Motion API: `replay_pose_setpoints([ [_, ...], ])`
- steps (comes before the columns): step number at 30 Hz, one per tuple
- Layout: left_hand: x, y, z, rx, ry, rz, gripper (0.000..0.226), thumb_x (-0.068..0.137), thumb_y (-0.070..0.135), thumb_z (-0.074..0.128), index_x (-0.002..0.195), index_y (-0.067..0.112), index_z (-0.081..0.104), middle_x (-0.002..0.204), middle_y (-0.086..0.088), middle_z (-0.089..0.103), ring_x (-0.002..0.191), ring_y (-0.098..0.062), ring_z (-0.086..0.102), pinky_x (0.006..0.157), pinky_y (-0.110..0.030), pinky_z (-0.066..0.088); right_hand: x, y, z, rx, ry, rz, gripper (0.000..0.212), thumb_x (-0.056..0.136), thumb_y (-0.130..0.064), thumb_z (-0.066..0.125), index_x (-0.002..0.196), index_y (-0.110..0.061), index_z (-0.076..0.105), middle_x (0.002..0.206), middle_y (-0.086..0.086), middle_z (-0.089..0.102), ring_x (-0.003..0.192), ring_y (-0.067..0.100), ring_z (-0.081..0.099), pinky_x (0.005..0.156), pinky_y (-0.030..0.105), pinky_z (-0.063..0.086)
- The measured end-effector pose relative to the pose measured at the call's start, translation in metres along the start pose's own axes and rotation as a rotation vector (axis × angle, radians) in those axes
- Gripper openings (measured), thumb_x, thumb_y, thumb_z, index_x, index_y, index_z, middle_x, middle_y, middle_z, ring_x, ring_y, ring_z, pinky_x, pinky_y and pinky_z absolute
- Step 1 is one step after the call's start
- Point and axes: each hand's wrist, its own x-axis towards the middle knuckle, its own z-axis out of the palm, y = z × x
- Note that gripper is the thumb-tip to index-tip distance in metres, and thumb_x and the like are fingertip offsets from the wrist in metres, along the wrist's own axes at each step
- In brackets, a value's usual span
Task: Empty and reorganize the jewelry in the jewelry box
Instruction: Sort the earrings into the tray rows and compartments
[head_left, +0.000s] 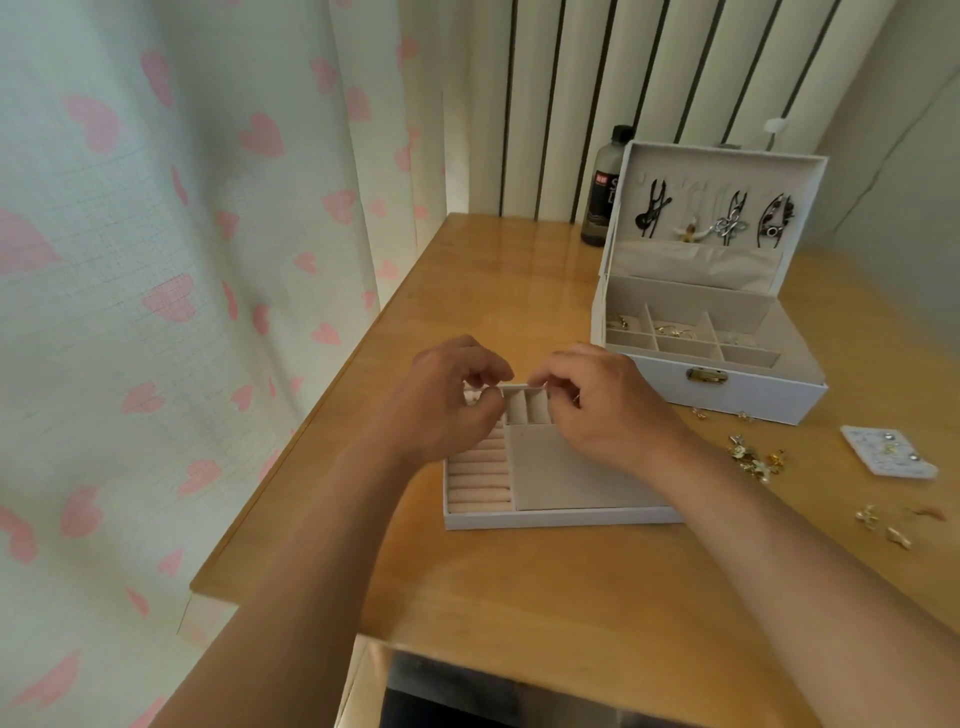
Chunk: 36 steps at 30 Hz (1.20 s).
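A white insert tray (561, 517) with ring rolls on its left and beige compartments lies on the wooden table in front of me. My left hand (447, 402) and my right hand (597, 408) hover over its far end with fingers curled. Their fingertips pinch the tray's far rim from either side. Anything small between the fingers is hidden. The white jewelry box (727, 397) stands open at the back right. Hair clips and pendants (719, 218) hang inside its lid, and small gold pieces lie in its divided base.
Loose gold jewelry (756, 457) is scattered on the table right of the tray, with more pieces (883, 525) nearer the front. An earring card (888, 452) lies at the far right. A dark bottle (605, 192) stands behind the box. A heart-print curtain hangs on the left.
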Motion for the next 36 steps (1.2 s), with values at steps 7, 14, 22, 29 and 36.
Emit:
replay_pose_setpoints([
  [7, 0.012, 0.061, 0.042, 0.034, -0.108, 0.143, 0.02, 0.08, 0.014, 0.063, 0.094, 0.014, 0.076, 0.087, 0.003, 0.069, 0.075, -0.006, 0.061, 0.069, -0.011, 0.046, -0.05, 0.035, -0.057, 0.011, 0.137, 0.135, 0.022, 0.095, -0.008, 0.054, 0.104, -0.016, 0.073, 0.078, -0.023, 0.052, 0.069, -0.009, 0.051, 0.061, 0.005, 0.033],
  [14, 0.022, 0.108, 0.105, 0.081, -0.329, 0.165, 0.016, 0.085, 0.017, 0.071, 0.1, 0.015, 0.076, 0.098, 0.004, 0.068, 0.091, -0.013, 0.061, 0.083, -0.028, 0.05, -0.105, 0.1, -0.089, 0.081, 0.203, 0.308, 0.025, 0.09, -0.004, 0.058, 0.094, -0.024, 0.072, 0.081, -0.021, 0.061, 0.07, -0.014, 0.056, 0.06, 0.002, 0.038],
  [22, 0.05, 0.125, 0.148, 0.517, -0.564, 0.148, 0.036, 0.087, 0.031, 0.06, 0.123, 0.029, 0.065, 0.118, 0.006, 0.063, 0.114, -0.019, 0.055, 0.095, -0.034, 0.036, -0.115, 0.145, -0.091, 0.065, 0.047, 0.31, 0.02, 0.09, -0.011, 0.064, 0.093, -0.028, 0.072, 0.08, -0.02, 0.059, 0.064, -0.003, 0.054, 0.058, 0.012, 0.038],
  [29, 0.064, 0.119, 0.154, 0.467, -0.59, 0.093, 0.02, 0.089, 0.028, 0.065, 0.107, 0.035, 0.066, 0.1, 0.015, 0.066, 0.101, -0.01, 0.058, 0.096, -0.034, 0.03, -0.113, 0.154, -0.085, 0.035, -0.023, 0.217, 0.021, 0.086, -0.009, 0.064, 0.097, -0.025, 0.073, 0.092, -0.008, 0.062, 0.071, -0.013, 0.05, 0.06, 0.006, 0.031],
  [36, 0.069, 0.109, 0.154, 0.179, -0.575, 0.058, 0.012, 0.088, 0.016, 0.069, 0.091, 0.027, 0.072, 0.083, 0.015, 0.067, 0.081, -0.005, 0.06, 0.098, -0.047, 0.045, -0.113, 0.153, -0.083, 0.011, -0.093, 0.206, 0.017, 0.083, -0.026, 0.071, 0.098, -0.033, 0.073, 0.092, -0.015, 0.058, 0.073, -0.012, 0.047, 0.066, 0.024, 0.04],
])
